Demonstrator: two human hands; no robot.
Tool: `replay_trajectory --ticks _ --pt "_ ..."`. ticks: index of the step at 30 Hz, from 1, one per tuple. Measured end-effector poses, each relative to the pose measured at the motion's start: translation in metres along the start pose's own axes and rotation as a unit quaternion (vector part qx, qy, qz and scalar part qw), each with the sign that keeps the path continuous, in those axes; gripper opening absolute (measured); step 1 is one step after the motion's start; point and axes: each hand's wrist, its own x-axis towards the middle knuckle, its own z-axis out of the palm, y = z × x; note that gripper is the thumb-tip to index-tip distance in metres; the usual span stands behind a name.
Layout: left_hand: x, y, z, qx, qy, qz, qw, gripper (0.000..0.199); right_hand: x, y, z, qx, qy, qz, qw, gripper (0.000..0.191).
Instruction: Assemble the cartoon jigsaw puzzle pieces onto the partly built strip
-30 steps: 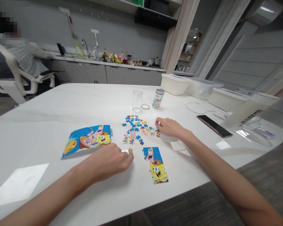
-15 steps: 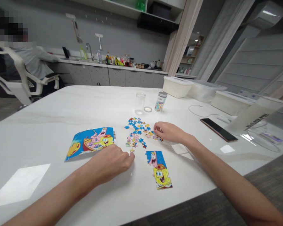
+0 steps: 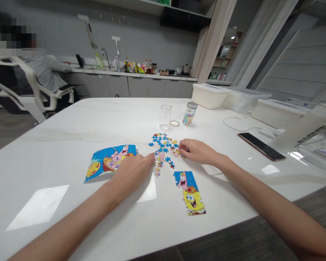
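Loose jigsaw puzzle pieces (image 3: 163, 143), blue, pink and yellow, lie in a heap on the white table (image 3: 78, 217). At the heap's left edge is my left hand (image 3: 136, 168), fingers bent together and fingertips at the pink pieces; whatever they hold is hidden. My right hand (image 3: 195, 150) rests at the right edge, its fingers curled closed over pieces I cannot make out. A joined puzzle section (image 3: 191, 195), with a pink figure above a yellow one, lies nearer me. Partly behind my left hand is a curled picture sheet (image 3: 108, 159).
Beyond the heap stand a clear jar (image 3: 165, 116), a silver lid (image 3: 174, 123) and a printed canister (image 3: 189, 114). On the right are a phone (image 3: 260, 146), a cable (image 3: 233, 127) and lidded storage boxes (image 3: 209, 96). A seated person (image 3: 43, 70) is at the far left.
My left hand has moved up from a piece near the heap's lower edge to the heap's left side. My right hand stays at the right edge. The view has shifted slightly.
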Motion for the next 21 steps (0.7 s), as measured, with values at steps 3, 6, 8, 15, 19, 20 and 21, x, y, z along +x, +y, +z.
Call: replay_trajectory --ticks 3,6,8,15,19,20,21 --pt "0.005 -0.005 0.005 -0.022 -0.027 -0.003 0.999 0.03 0.0 0.0 0.002 0.0 0.0 0.0 1.0 0.013" --pt "0.007 -0.008 0.005 -0.024 -0.045 -0.018 0.999 0.029 -0.001 -0.001 0.0 -0.001 0.0 0.005 1.0 0.015" --pt "0.007 -0.008 0.004 -0.024 -0.044 -0.02 0.999 0.031 -0.002 -0.002 -0.001 -0.001 -0.001 0.008 1.0 0.016" --pt "0.008 -0.01 0.007 -0.067 -0.065 -0.034 0.995 0.03 -0.001 -0.005 -0.002 -0.001 -0.005 0.02 1.0 0.018" --pt "0.009 -0.012 0.003 -0.133 -0.079 -0.081 0.985 0.03 -0.001 -0.006 -0.003 -0.005 -0.001 0.021 1.0 0.017" --pt "0.009 -0.011 0.0 -0.16 -0.08 -0.089 0.98 0.03 -0.001 -0.006 -0.003 -0.005 0.001 0.02 1.0 0.017" --pt "0.008 -0.01 -0.003 -0.195 -0.083 -0.097 0.973 0.031 -0.001 -0.006 -0.003 -0.003 0.004 0.016 1.0 0.016"
